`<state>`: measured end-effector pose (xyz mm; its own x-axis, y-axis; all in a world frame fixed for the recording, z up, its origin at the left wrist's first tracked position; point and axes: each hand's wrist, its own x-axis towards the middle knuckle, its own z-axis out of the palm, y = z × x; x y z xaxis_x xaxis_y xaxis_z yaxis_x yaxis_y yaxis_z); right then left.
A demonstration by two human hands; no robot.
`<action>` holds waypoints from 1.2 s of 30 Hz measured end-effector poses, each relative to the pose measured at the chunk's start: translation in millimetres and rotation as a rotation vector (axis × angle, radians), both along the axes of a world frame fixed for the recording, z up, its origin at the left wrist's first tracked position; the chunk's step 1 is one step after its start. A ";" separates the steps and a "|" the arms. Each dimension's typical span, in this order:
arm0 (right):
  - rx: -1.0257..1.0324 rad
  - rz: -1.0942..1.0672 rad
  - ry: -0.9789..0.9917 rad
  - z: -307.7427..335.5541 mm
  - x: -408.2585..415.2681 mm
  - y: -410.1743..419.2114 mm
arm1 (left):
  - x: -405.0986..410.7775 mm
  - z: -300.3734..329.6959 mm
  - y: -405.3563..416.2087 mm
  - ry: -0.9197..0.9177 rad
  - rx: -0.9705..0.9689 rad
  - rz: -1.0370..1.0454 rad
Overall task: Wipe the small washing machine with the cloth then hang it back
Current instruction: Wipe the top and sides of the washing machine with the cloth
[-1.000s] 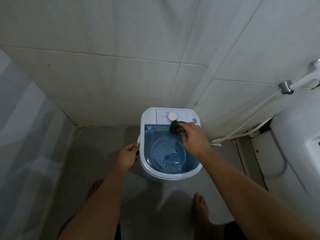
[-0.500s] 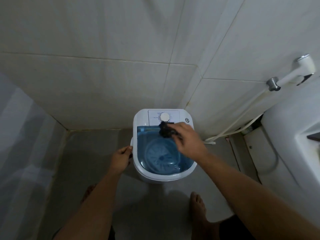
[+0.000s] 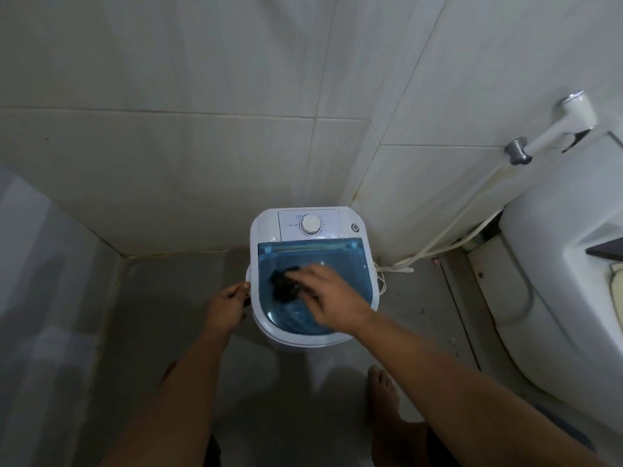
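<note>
Pressing dark cloth onto blue lid of small washing machine, right hand fingers bear down on it; left hand grips machine's left side.

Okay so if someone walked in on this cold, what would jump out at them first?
Probably the small washing machine, white with a blue see-through lid, standing on the floor in the corner of the tiled walls. On its lid the right hand presses a dark cloth, while the left hand holds the machine's left side. At far right, a white sprayer hangs on the wall above a toilet.
</note>
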<state>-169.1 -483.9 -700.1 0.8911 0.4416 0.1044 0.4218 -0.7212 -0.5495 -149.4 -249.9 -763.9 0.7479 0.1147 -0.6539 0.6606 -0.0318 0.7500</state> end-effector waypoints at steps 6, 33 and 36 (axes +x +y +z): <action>-0.013 -0.689 0.025 -12.8 29.7 -75.0 | -1.2 4.7 -1.5 -0.004 0.027 0.001; 0.004 -0.510 -0.036 -50.9 -131.1 36.2 | 4.0 11.0 0.2 0.016 0.051 -0.066; -0.020 -0.265 -0.043 -44.6 -120.4 71.2 | 5.4 10.3 3.8 0.016 0.060 -0.083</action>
<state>-289.5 -412.7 -744.7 0.9708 0.1958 0.1385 0.2395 -0.8203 -0.5194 -144.0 -246.1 -753.6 0.7462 0.0923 -0.6593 0.6655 -0.1311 0.7348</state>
